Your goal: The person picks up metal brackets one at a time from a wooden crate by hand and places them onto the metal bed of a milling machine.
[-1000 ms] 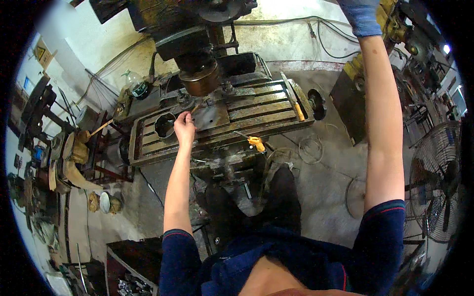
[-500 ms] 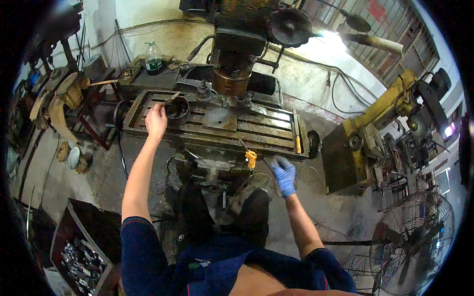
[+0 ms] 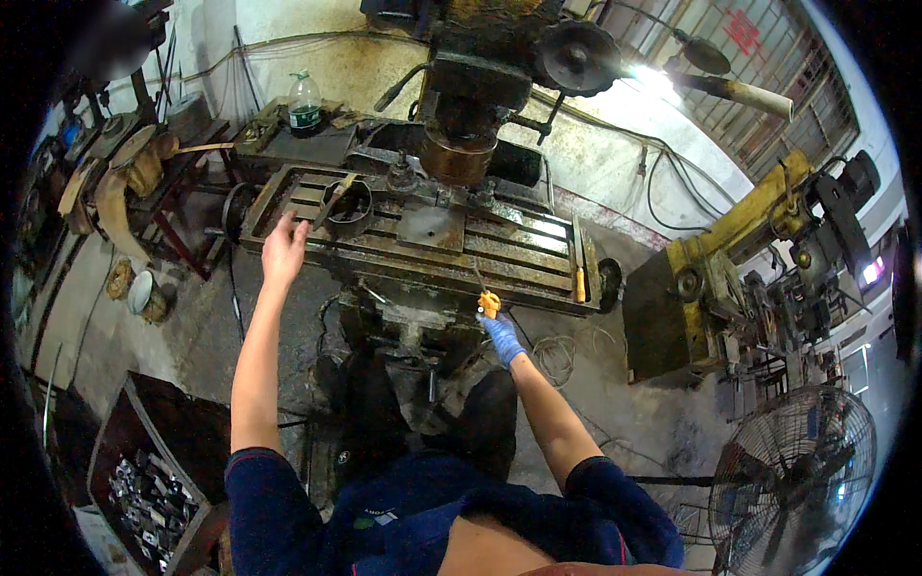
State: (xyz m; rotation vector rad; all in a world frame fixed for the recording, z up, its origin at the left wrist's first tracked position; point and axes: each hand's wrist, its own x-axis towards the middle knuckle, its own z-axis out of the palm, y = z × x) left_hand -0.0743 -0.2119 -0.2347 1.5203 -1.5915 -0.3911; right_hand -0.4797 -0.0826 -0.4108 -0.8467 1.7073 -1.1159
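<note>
I stand at an old milling machine with a slotted table (image 3: 519,254). My bare left hand (image 3: 285,252) rests with fingers apart on the table's front left edge, next to a dark ring-shaped part (image 3: 348,206). My right hand (image 3: 501,338), in a blue glove, reaches up under the table's front. Its fingers close on a small orange handle (image 3: 490,303). A square metal plate (image 3: 432,228) lies on the table below the brass-coloured spindle head (image 3: 459,158).
A yellow machine (image 3: 740,240) stands to the right and a caged floor fan (image 3: 797,480) at lower right. A crate of metal parts (image 3: 154,490) sits at lower left, near a small bucket (image 3: 146,293). Behind the table stands a green bottle (image 3: 305,101).
My right hand came down from overhead and moved left onto the orange handle. My left hand slid from the table top to its front left edge. My view shifted left.
</note>
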